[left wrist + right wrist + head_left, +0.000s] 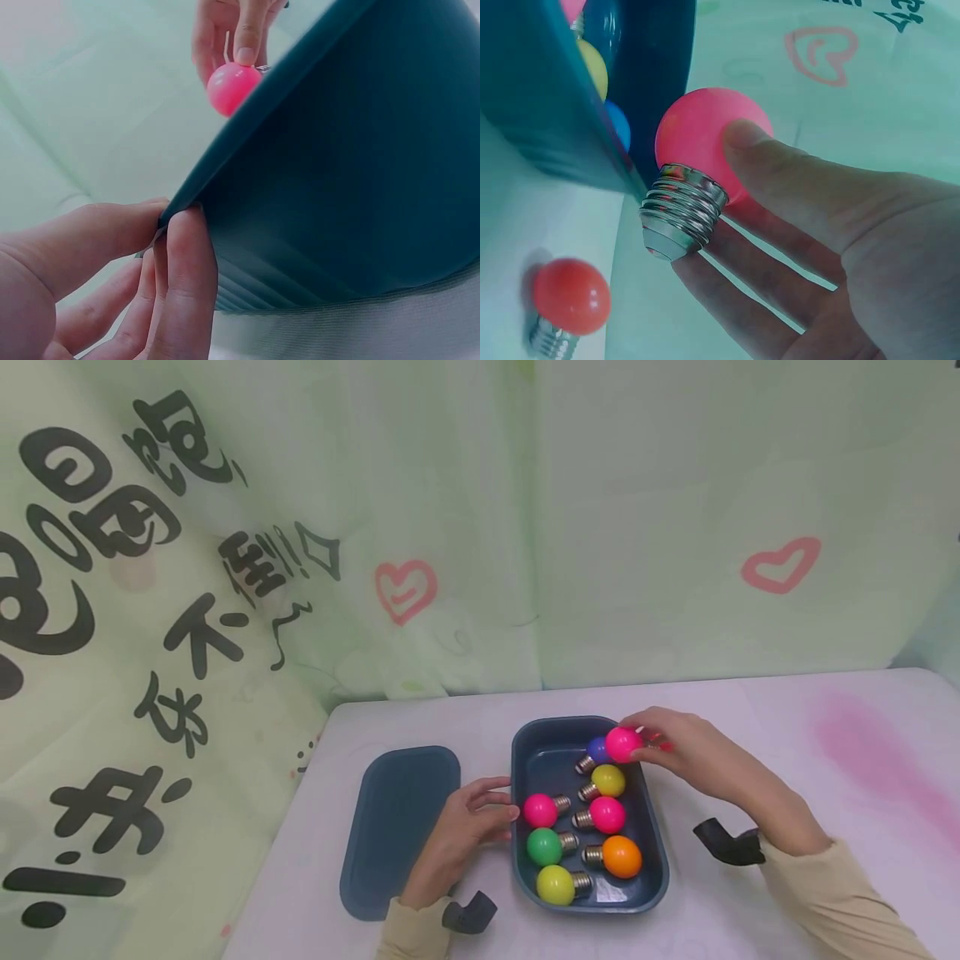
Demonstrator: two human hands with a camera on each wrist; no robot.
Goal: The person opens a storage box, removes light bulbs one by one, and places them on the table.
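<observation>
Head view: pink bulb (pixel 624 744) held at the tray's (pixel 547 768) far right corner

Right hand (pixel 686 752) grips the bulb by its globe, close beside the blue bulb (pixel 597 749); a yellow bulb (pixel 608 780) lies just nearer. Left hand (pixel 472 818) is at the tray's left side, between it and a flat dark lid (pixel 401 827) on the worktop (pixel 780 718). If the bulb is being set in, the bare floor left of the blue one looks the easier spot.

Left wrist view: the fingers pinch the tray's rim; a light, steady hold should stop it sliding without tipping it.

Right wrist view: thumb on the globe, other fingers behind, the metal base bare. Clearing the rim with that base and releasing low would spare knocks. A red bulb (pixel 571 296) lies outside the tray.
</observation>
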